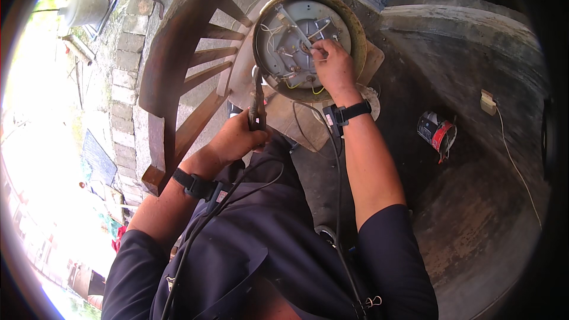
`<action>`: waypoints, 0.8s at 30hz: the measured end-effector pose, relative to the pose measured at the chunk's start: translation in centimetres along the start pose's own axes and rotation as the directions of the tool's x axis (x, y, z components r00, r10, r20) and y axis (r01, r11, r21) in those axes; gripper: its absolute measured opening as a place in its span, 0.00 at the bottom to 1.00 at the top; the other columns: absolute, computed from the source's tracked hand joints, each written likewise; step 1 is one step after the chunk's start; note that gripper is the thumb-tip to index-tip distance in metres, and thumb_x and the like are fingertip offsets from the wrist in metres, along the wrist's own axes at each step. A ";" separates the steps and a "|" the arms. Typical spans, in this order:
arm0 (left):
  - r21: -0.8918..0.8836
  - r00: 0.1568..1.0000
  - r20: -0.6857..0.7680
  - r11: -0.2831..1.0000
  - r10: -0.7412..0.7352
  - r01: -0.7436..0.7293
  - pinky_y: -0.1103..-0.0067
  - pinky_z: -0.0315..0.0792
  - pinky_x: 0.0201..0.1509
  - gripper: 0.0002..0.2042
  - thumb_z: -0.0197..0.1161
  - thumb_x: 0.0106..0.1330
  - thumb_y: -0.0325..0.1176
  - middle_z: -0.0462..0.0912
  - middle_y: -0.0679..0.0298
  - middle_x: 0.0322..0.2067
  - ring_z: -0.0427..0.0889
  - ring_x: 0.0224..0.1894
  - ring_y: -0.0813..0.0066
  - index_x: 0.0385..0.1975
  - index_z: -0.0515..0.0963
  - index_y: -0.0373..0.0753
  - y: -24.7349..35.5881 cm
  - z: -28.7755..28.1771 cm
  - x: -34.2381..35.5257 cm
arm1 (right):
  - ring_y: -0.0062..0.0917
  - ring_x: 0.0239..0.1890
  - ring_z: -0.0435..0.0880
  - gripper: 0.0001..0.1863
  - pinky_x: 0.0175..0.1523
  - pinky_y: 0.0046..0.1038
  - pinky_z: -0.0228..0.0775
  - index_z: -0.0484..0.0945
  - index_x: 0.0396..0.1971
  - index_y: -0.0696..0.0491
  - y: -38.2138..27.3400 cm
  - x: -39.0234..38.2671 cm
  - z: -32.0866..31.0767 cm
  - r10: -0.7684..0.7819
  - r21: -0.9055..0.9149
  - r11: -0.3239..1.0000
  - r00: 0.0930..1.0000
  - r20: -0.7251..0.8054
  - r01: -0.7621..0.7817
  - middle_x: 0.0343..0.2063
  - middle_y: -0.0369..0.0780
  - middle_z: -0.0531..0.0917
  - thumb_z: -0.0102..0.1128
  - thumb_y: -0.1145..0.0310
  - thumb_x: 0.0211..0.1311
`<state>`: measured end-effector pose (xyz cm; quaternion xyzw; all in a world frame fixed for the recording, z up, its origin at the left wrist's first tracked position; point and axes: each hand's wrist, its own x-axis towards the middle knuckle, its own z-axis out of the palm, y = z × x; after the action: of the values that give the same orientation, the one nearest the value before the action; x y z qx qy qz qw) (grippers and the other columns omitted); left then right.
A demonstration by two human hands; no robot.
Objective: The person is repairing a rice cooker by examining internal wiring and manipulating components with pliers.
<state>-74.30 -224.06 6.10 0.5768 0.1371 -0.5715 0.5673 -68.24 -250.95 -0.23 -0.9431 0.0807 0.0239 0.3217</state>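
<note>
A round, weathered metal housing (358, 41) sits on a board among wooden furniture, holding a grey plate (271, 59) with fittings, white wires and yellow-green wires (317, 90). My right hand (335, 68) is closed in a pinch on a pale flat strip (299, 32) that crosses the plate's upper middle. Below and left of the housing, my left hand (240, 139) grips dark, worn pliers (257, 106), upright with their tip beside the housing's rim. Dark cables hang near both forearms.
A dark wooden slatted piece (175, 41) curves along the left. At right are a concrete wall (474, 47), a socket box (488, 101) with a cord, and a dented bucket (435, 133) on the floor. A pale cylinder (80, 9) and scattered items lie outside at upper left.
</note>
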 end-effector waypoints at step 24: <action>-0.017 0.990 0.130 0.998 0.063 -0.061 0.78 0.78 0.41 0.19 0.64 0.59 0.22 0.84 0.58 0.40 0.83 0.37 0.74 0.51 0.70 0.32 2.1 2.5 1.0 | 0.42 0.43 0.85 0.14 0.50 0.35 0.77 0.82 0.46 0.54 -2.2 -3.0 -3.4 0.088 0.214 0.972 0.994 0.071 -0.101 0.42 0.44 0.84 0.66 0.68 0.59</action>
<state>-73.54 -227.23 7.08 0.5387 0.0854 -0.5891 0.5962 -70.85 -250.85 4.09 -0.8962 0.1178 0.0592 0.4237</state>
